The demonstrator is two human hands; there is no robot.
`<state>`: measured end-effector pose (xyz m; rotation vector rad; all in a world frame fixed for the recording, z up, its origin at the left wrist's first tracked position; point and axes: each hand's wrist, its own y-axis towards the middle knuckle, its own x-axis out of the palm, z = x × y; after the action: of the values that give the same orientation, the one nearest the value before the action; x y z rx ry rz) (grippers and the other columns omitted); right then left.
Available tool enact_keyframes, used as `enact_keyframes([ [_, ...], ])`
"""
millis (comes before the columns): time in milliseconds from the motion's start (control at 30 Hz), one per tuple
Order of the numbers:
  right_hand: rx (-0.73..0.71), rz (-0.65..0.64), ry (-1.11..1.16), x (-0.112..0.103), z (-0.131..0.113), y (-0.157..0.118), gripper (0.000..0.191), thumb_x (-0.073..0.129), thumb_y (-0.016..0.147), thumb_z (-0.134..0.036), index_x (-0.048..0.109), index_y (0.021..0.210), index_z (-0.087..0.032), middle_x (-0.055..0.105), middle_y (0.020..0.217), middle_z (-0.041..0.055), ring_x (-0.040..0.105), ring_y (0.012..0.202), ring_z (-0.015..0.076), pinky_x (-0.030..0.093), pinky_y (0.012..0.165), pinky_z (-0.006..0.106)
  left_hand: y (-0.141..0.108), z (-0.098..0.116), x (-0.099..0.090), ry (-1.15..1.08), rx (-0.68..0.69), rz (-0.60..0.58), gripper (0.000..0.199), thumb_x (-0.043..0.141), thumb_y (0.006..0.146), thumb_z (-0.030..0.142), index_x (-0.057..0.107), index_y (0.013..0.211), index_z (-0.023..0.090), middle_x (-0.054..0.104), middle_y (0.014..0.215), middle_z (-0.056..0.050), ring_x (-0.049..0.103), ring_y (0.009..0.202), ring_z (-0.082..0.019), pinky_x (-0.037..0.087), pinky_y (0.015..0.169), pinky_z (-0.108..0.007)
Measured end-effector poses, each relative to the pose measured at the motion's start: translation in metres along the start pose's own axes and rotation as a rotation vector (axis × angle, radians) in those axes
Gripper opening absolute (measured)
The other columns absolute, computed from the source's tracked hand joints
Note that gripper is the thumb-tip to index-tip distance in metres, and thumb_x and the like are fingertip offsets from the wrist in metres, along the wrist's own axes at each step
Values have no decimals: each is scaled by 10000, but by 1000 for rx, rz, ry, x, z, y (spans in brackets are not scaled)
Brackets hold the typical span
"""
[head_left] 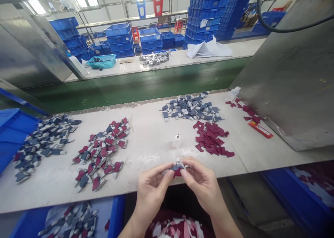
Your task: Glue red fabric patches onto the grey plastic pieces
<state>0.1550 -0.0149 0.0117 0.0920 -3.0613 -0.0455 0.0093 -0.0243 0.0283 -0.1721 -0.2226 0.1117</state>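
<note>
Between my two hands, close to the table's front edge, is a small plastic part (177, 168) in grey, white and dark red. My left hand (155, 185) pinches its left end with thumb and fingertips. On the other end, my right hand (200, 182) grips it the same way. Beyond them stands a small clear bottle (176, 141) with a thin metal tip. Dark red flat pieces (211, 139) lie in a pile to the right. Behind those is a heap of grey-blue and white parts (190, 107).
Left on the table (146, 126) lie red-and-grey parts (104, 147) and grey-blue parts (44, 140). A blue bin (14, 133) borders the left side. A metal panel (294, 74) rises at right, near a red packet (261, 129). A green belt (146, 83) runs behind.
</note>
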Motion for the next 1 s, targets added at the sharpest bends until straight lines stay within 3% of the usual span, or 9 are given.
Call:
enact_keyframes([
  [167,-57,23,-34,2,-1,-1,165,644,895,-351,731,936,-217,667,915,61,635,812,178,559,732,275,0,3,6,-50,-62,58,332,889,639,359,808,888,155,813,861,-82,784,787,-266,666,737,-314],
  [467,-89,65,26,3,3,-3,133,666,883,-320,747,943,-233,648,885,59,635,824,185,565,714,280,-6,8,12,-13,-21,74,308,874,660,375,810,873,161,812,858,-84,785,781,-269,670,741,-322],
  [700,-70,149,78,10,8,-2,126,698,855,-342,756,879,-233,673,874,55,647,815,182,573,704,275,-4,-10,9,82,128,91,280,841,705,386,816,891,178,812,850,-80,786,754,-262,670,708,-294],
  [900,-97,145,83,8,7,0,127,714,847,-337,778,905,-244,691,882,61,662,806,186,576,687,281,-6,0,12,90,64,115,245,838,712,349,813,888,180,813,863,-70,786,790,-263,666,749,-305],
  [1000,-89,170,80,11,7,1,140,713,842,-358,771,878,-235,687,863,59,655,788,185,574,684,284,-7,-2,12,106,94,129,257,840,706,362,816,881,175,812,855,-77,786,772,-269,671,725,-310],
])
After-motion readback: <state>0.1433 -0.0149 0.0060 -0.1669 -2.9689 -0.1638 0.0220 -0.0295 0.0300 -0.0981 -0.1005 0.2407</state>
